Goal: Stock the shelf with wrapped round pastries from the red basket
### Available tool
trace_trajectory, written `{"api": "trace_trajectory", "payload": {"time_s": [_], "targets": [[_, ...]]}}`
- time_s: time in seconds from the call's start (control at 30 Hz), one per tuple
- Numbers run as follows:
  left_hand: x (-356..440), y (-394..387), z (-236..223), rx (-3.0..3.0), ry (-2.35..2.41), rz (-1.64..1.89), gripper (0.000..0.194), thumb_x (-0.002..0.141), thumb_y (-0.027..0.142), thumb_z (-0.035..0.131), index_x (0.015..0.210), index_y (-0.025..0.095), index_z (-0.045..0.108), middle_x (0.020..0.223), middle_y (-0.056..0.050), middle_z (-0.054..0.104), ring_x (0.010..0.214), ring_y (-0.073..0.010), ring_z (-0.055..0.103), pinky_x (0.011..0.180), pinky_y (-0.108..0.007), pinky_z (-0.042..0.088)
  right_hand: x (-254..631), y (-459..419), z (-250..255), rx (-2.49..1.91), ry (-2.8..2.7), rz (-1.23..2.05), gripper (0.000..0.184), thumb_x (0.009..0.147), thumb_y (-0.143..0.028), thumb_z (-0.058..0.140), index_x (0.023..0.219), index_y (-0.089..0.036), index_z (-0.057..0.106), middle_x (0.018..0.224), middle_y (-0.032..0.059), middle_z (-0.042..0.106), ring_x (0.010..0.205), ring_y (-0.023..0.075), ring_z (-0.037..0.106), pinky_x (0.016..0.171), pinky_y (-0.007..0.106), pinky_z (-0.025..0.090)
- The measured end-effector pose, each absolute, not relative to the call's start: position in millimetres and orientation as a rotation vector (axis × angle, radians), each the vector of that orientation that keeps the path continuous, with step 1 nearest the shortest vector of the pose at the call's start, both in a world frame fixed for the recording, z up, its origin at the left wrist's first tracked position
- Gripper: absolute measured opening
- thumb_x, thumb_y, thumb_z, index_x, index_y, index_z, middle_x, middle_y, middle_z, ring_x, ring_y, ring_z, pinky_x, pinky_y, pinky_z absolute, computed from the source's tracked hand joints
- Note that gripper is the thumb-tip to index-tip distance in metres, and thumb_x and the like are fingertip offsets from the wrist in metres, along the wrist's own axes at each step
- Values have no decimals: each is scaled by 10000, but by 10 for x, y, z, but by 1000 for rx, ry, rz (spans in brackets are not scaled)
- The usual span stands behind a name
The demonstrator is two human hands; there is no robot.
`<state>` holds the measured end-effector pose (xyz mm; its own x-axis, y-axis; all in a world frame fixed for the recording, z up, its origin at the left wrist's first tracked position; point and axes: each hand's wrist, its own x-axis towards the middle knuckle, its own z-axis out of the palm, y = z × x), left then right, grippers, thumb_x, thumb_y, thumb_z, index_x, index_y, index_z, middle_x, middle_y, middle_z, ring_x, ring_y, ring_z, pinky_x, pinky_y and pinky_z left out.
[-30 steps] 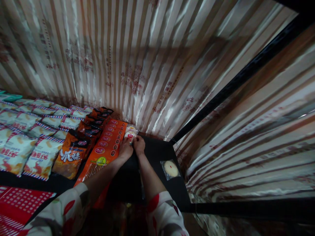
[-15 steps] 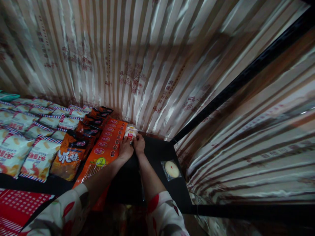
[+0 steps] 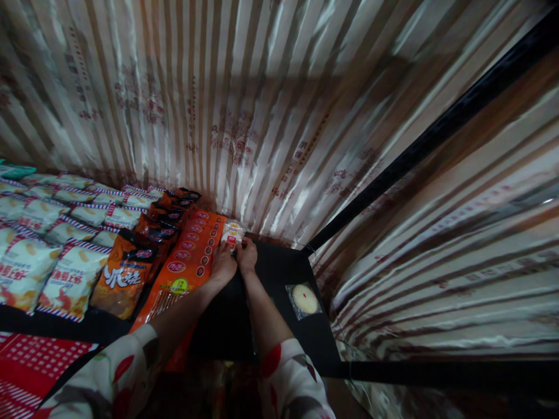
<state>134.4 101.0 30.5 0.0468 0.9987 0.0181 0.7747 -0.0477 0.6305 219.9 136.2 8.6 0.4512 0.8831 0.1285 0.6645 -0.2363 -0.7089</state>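
Where rows of white snack bags (image 3: 70,279) end on the black bench (image 3: 279,273), orange-and-black bags (image 3: 122,276) stand in a line beside long orange packets (image 3: 183,250). Next to these, near the curtain (image 3: 244,105), the left hand (image 3: 223,265) and the right hand (image 3: 247,255) pinch the near edge of a small clear-wrapped packet (image 3: 232,233) with a red label, fingers curled close together. Well apart, a round pale item in clear wrap (image 3: 304,299) lies flat by the bench's right edge.

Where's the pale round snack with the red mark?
In the head view, the round snack lies on the black table near its right edge, right of the right hand.
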Motion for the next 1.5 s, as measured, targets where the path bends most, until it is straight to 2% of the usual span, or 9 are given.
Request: {"api": "trace_trajectory", "payload": {"time_s": [0.23, 0.4, 0.57, 0.8, 1.07, 1.33, 1.5], "targets": [[1352, 937, 348, 1915, 1795, 658, 458, 754, 60, 397, 1186, 134, 527, 1318, -84, 469, 1196, -207, 411, 1010, -312, 319, 2203, 1287, 112, -1975, -1267, 357, 331, 762, -267, 544, 1066, -144, 584, 978, 95, 616, 872, 176, 576, 782, 258, 430], [1354, 831, 390, 1939, 1723, 695, 415, 789, 99, 390, 1176, 102, 538, 1265, -109, 511, 1166, -211, 438, 1001, -293, 322, 2188, 1142, 122, -1973, -1278, 384, 338, 779, -252, 523, 1094, -138, 573, 1016, 104, 600, 812, 159, 585, 757, 246, 440], [1364, 643, 440, 1917, 1729, 685, 325, 823, 160, 384, 1048, 106, 613, 1192, -129, 560, 1117, -217, 484, 950, -306, 364, 2172, 907, 143, -1950, -1292, 372, 301, 790, -211, 494, 1070, -147, 585, 1021, 93, 600, 867, 156, 577, 791, 242, 433], [1403, 285, 493, 1931, 1658, 607, 332, 788, 102, 394, 1025, 131, 625, 1118, -99, 611, 1071, -205, 510, 909, -282, 388, 2253, 484, 220, -1934, -1306, 352, 312, 801, -176, 449, 1081, -153, 586, 1030, 83, 607, 922, 157, 572, 824, 240, 419], [1566, -169, 533, 2064, 1462, 516, 395, 760, 67, 386, 1089, 120, 598, 1251, -67, 538, 1173, -174, 425, 991, -244, 330, 2499, -21, 342, -1930, -1270, 203, 312, 795, -166, 413, 1033, -134, 611, 992, 100, 615, 880, 170, 572, 793, 261, 415], [1599, -576, 483, 2232, 1313, 406, 398, 778, 143, 374, 1114, 120, 585, 1281, -87, 509, 1222, -213, 383, 1025, -323, 314, 2685, -476, 314, -2020, -1178, 188, 329, 787, -171, 399, 1023, -112, 621, 977, 115, 628, 886, 192, 580, 789, 276, 415], [1549, -762, 428, 2265, 1304, 368, 429, 761, 146, 387, 1157, 118, 553, 1360, -100, 418, 1281, -241, 304, 1042, -376, 290, 2698, -711, 246, -2087, -1149, 220, 340, 785, -183, 400, 1028, -104, 623, 976, 129, 633, 892, 215, 591, 789, 290, 420]]}}
